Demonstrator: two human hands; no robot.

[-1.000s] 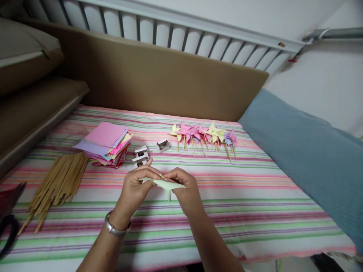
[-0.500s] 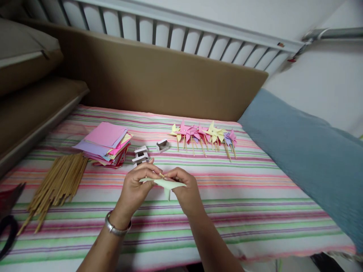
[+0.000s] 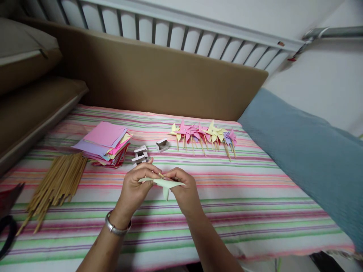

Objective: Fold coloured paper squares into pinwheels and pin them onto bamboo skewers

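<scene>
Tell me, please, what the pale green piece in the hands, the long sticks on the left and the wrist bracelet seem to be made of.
Pale green piece: thin matte paper, judging by its sharp folds.
Sticks: probably bamboo or wood, tan and unpainted.
Bracelet: likely metal, silvery and shiny, on the left hand.

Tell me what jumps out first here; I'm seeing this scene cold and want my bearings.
Front and centre, the left hand and right hand pinch a pale green folded paper with a thin stick tip at its middle, above the striped cloth. Behind them to the right lies a row of finished paper pinwheels. To the left sit a stack of coloured paper squares and a bundle of wooden sticks.
</scene>
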